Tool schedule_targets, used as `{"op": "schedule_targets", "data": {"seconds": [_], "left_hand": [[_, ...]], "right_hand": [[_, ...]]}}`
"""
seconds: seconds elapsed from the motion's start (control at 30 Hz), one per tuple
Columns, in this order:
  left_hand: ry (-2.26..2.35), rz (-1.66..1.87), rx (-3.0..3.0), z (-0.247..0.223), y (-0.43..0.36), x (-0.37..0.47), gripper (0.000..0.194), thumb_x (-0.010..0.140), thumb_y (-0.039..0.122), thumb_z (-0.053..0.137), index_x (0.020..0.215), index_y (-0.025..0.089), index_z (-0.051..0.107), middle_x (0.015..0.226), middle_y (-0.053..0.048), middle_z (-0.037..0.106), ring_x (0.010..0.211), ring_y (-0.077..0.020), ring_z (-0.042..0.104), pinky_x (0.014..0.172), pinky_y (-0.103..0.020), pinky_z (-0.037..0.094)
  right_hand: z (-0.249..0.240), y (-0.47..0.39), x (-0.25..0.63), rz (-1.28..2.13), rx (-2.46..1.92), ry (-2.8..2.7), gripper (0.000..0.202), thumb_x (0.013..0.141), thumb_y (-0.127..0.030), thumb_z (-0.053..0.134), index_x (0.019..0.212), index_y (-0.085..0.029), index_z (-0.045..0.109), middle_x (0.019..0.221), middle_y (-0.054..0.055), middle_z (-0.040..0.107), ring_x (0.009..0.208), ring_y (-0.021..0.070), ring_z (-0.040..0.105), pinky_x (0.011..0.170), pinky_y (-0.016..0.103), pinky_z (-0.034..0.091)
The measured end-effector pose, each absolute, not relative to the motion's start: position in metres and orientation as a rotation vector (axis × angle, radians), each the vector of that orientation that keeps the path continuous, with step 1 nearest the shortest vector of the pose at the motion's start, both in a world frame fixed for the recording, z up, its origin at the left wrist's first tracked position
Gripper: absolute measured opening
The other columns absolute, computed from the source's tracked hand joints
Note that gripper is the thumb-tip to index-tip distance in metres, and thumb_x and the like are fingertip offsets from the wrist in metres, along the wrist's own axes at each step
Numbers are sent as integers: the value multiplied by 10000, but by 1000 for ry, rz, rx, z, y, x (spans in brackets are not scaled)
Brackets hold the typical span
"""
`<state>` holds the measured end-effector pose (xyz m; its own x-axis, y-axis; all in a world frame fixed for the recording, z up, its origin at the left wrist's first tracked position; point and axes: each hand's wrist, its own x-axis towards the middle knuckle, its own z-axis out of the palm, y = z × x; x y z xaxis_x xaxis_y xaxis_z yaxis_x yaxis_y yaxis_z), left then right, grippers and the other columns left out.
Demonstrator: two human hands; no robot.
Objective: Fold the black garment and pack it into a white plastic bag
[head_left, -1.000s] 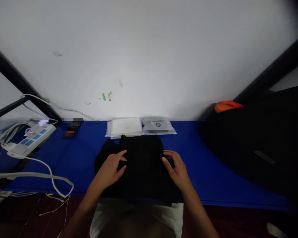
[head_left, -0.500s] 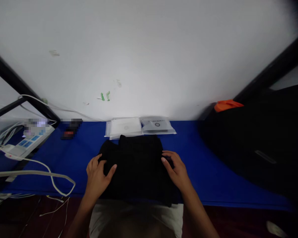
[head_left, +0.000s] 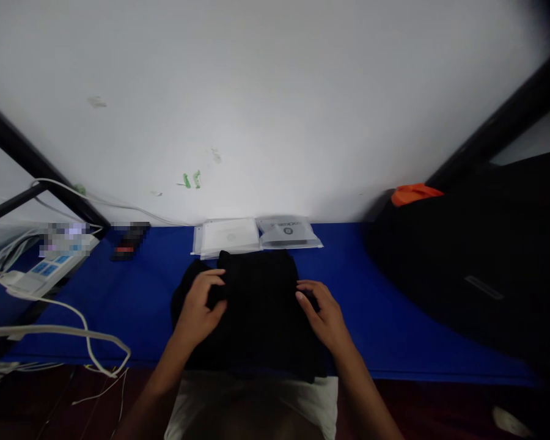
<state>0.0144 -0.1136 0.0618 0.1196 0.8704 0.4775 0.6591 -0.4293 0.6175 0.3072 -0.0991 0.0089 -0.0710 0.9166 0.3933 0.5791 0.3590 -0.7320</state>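
Note:
A folded black cloth garment point(head_left: 261, 311), its exact kind not clear, lies at the front edge of the blue table, with a fold running down its left part. My left hand point(head_left: 202, 307) rests on that left part near the fold, thumb and fingers apart in a curve. At the garment's right edge is my right hand point(head_left: 325, 315), fingers bent and thumb apart, touching the cloth's side. Dark cloth hides detail around the fingertips.
Behind the garment, clear zip pouches, one white point(head_left: 231, 237) and one grey point(head_left: 289, 232), lie against the wall. A large black bag point(head_left: 462, 256) with an orange piece point(head_left: 415, 194) fills the right. To the left are a power strip point(head_left: 57, 269), white cables point(head_left: 114, 345) and a dark object point(head_left: 131, 241).
My left hand has moved right and slightly away from me, from the garment's left edge onto the cloth near the fold. My right hand stays at the right edge. The view has shifted slightly.

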Motion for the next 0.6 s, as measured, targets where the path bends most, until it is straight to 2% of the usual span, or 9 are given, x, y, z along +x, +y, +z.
{"op": "schedule_targets", "data": {"seconds": [0.1,0.23,0.3,0.4,0.47,0.57,0.6], "left_hand": [[1307,734,2356,58,-112,30,413,776,180,670,1161,241,533,1292,-90,579,1205,-268,541,1014,-455,440],[1359,571,2480,52,-113,43,612,687,244,784,1237,222,517,1330,-116,555,1239,-325,506,1029,-524,403],[1402,580,2505,50,-113,46,566,704,228,764,1219,212,531,1298,-122,572,1214,-323,525,1002,-516,419],[1443,646,2527,50,-111,48,393,758,131,671,1134,194,576,1192,-110,630,1139,-292,574,946,-474,453],[1436,759,2510,52,-109,49,332,781,101,618,1101,185,592,1129,-102,658,1075,-271,605,907,-448,476],[1312,962,2393,61,-110,50,318,809,109,583,1117,188,594,1109,-92,667,1033,-234,621,905,-405,494],[1221,980,2359,66,-110,50,315,816,121,586,1123,192,596,1113,-86,666,1037,-220,619,915,-385,495]], "right_hand": [[9,-99,307,488,-1325,-1756,239,947,-458,504,1027,-260,610,1123,79,651,1085,263,594,955,468,479],[7,-99,307,474,-1321,-1760,237,951,-447,496,1026,-253,611,1107,83,656,1066,265,602,937,467,489],[7,-99,308,448,-1305,-1769,223,951,-429,504,1026,-246,605,1097,85,657,1054,262,606,930,469,493],[13,-102,306,399,-1260,-1815,212,933,-392,548,1076,-240,583,1118,90,643,1069,259,597,936,470,494],[23,-105,301,389,-1202,-1910,332,900,-378,603,1194,-239,537,1195,107,611,1132,268,567,967,477,484],[41,-108,287,404,-1072,-2134,709,815,-367,704,1417,-213,362,1402,157,473,1293,304,445,1043,511,433],[47,-108,281,405,-1031,-2202,770,798,-333,717,1447,-201,323,1454,169,419,1335,312,399,1065,523,409]]}}
